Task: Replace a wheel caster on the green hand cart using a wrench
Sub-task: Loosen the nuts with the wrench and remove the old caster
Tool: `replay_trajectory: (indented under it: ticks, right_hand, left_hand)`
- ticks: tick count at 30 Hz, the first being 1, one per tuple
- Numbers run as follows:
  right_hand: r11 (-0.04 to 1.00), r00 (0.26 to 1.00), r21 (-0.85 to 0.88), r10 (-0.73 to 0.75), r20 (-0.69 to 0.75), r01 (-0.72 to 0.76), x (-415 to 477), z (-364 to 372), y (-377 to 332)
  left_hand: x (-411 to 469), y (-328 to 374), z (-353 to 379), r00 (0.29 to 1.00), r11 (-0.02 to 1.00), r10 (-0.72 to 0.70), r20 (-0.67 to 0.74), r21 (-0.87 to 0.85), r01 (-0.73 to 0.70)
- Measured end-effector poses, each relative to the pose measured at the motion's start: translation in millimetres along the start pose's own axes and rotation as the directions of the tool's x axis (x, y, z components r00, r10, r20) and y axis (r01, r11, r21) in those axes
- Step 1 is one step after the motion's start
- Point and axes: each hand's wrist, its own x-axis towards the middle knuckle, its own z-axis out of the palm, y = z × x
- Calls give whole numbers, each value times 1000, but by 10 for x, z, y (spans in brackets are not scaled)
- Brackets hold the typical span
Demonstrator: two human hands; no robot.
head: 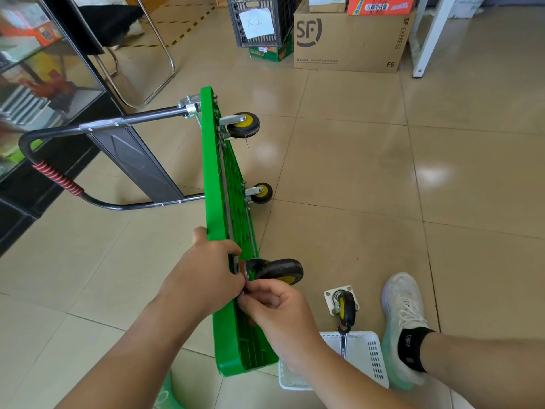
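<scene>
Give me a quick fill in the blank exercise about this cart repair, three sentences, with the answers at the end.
1. The green cart is tipped onto its ____ on the tile floor.
2. The wrench lies across the rim of the white ____.
3. The loose caster rests on the floor beside a white ____.

Missing words: side; basket; shoe

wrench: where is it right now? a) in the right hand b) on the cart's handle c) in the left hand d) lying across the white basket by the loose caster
d: the wrench lies on the white basket just below the loose caster, while both hands work at the cart's mounted caster.
</scene>
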Motion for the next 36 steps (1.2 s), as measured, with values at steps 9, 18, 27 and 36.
replay_trajectory:
  ticks: [9,18,27,36]
  right_hand:
    - [999,999,-33,29,-37,-30,-9,3,-40]
    - [996,997,-67,60,-57,-64,-15,32,-12]
    - [997,997,-44,53,-49,-55,-17,25,-19]
    - [998,998,-37,46,-33,-48,14,23,-21]
  left_hand:
    - [6,13,-9,1000,1000,7,12,4,-7]
    - [-4,20,-20,1000,1000,8,8,-5,-8]
    - [-18,26,-27,1000,1000,6,19,-10,-6]
    - [-10,27,-21,1000,1000,1,16,-9,-1]
